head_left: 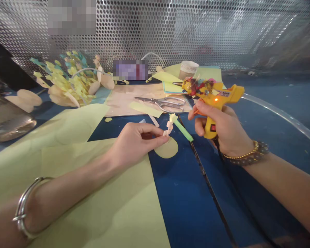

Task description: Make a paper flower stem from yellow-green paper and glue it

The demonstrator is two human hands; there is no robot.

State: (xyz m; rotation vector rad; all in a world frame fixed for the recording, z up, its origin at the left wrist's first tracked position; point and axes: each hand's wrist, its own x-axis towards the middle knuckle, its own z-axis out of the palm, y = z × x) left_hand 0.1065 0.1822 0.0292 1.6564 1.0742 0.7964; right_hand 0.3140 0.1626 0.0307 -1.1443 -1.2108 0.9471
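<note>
Between the thumb and fingers of my left hand (139,139) is a small folded strip of pale pink paper (168,129). A little yellow paper flower (173,118) shows at the top of the strip; I cannot tell whether the two are joined. Under my left fingertips lies a round yellow paper disc (167,148). My right hand (219,125) grips a yellow glue gun (212,98), its orange light lit and its nozzle pointing left. Coloured residue covers the gun's front. A light green stick (184,129) lies between the hands.
Silver scissors (162,102) rest on a pale board (119,100) ahead. Large yellow-green sheets (113,203) cover the left side of the blue table (181,193). Paper flowers (74,81) stand at back left, before a perforated metal screen (144,31). A black cord (237,193) trails from the gun.
</note>
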